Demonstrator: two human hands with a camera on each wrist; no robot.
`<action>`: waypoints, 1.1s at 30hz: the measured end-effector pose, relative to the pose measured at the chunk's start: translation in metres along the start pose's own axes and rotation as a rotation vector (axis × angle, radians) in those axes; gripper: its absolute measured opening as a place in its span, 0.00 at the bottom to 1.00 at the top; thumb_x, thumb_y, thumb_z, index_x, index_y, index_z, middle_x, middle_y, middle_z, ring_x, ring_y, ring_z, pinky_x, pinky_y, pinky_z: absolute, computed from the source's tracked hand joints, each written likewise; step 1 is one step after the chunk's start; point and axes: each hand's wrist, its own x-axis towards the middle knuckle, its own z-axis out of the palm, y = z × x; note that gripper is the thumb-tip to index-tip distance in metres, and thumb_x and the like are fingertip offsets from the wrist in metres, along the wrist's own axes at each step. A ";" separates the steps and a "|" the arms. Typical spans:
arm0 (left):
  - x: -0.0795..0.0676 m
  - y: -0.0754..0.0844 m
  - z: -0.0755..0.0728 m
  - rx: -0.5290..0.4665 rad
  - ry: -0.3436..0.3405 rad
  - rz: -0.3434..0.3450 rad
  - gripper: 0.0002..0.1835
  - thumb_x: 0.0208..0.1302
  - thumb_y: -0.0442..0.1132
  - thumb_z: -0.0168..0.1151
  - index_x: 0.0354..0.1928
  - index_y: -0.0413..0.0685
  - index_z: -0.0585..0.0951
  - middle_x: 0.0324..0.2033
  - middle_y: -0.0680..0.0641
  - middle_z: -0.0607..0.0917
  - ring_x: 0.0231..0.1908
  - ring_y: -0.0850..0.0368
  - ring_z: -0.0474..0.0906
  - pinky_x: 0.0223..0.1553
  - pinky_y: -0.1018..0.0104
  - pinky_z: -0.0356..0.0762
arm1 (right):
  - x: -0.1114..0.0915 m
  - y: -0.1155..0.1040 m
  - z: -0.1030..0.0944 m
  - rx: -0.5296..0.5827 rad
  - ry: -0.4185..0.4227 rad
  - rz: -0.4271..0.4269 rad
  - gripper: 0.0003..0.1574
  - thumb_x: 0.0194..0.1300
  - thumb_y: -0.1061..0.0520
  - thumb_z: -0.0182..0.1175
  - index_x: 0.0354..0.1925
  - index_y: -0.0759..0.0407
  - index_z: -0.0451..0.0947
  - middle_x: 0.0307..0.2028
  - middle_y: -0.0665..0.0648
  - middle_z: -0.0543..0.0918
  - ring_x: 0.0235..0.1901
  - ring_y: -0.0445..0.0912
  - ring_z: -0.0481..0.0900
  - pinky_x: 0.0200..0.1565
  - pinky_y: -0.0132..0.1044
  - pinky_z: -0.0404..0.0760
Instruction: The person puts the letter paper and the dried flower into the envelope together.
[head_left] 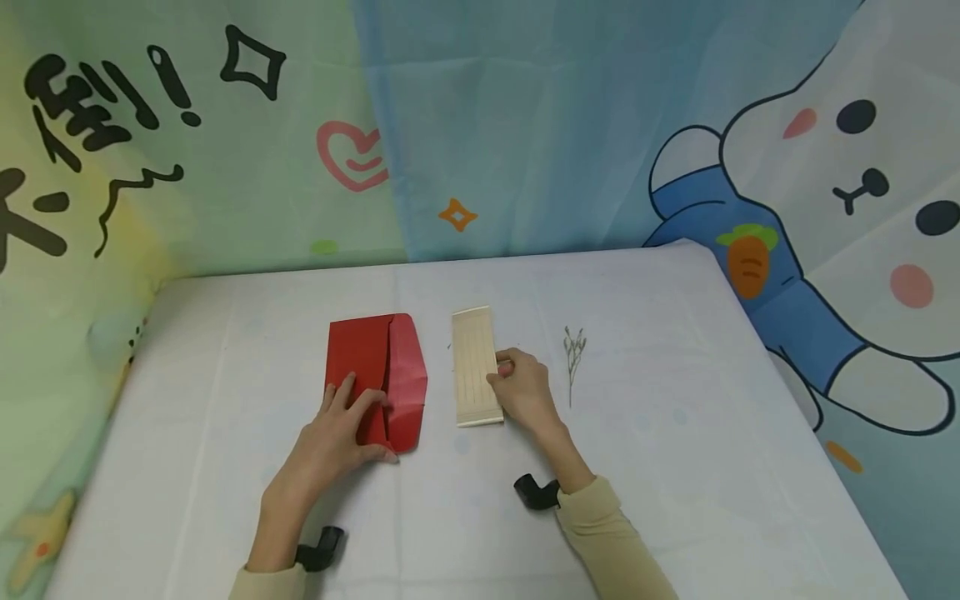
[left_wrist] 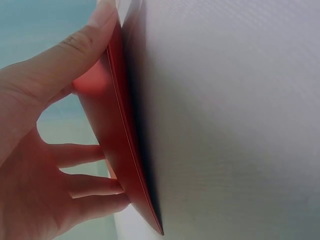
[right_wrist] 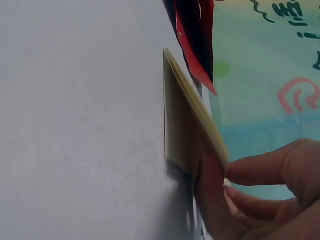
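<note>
On the white table lies a red envelope point(head_left: 352, 342), its lighter flap point(head_left: 408, 379) spread out to the right. My left hand point(head_left: 333, 437) rests on it with fingers spread over the face. In the left wrist view the thumb presses at the edge of the envelope point(left_wrist: 122, 135). To the right, my right hand point(head_left: 525, 392) pinches the right edge of a cream folded paper point(head_left: 474, 367) marked with lengthwise lines. The right wrist view shows the paper's layers point(right_wrist: 192, 115) tilted, one long edge raised, between thumb and fingers.
A small dried sprig point(head_left: 573, 354) lies right of the right hand. Black wrist mounts point(head_left: 322, 548) sit on both wrists. A printed cloth backdrop point(head_left: 525, 125) with a cartoon animal rises behind the white tabletop point(head_left: 675, 400).
</note>
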 end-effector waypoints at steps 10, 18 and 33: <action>0.000 0.000 0.000 0.002 0.005 0.004 0.41 0.41 0.57 0.79 0.60 0.63 0.71 0.72 0.33 0.57 0.70 0.23 0.50 0.45 0.33 0.78 | 0.006 0.017 -0.004 0.349 -0.143 0.102 0.22 0.65 0.60 0.60 0.58 0.62 0.75 0.41 0.62 0.85 0.25 0.46 0.85 0.29 0.39 0.86; 0.001 0.000 0.001 -0.006 0.003 0.002 0.41 0.41 0.57 0.79 0.59 0.63 0.72 0.72 0.33 0.57 0.71 0.26 0.50 0.46 0.36 0.79 | 0.007 0.026 -0.003 0.552 -0.283 0.101 0.24 0.67 0.64 0.57 0.60 0.66 0.70 0.42 0.66 0.84 0.28 0.47 0.86 0.33 0.43 0.87; 0.002 0.000 0.000 0.001 0.005 0.002 0.40 0.41 0.57 0.79 0.59 0.64 0.71 0.72 0.33 0.57 0.70 0.23 0.50 0.46 0.31 0.76 | 0.005 0.015 0.012 0.630 -0.367 0.074 0.23 0.65 0.65 0.60 0.59 0.64 0.73 0.38 0.62 0.85 0.27 0.48 0.87 0.32 0.44 0.87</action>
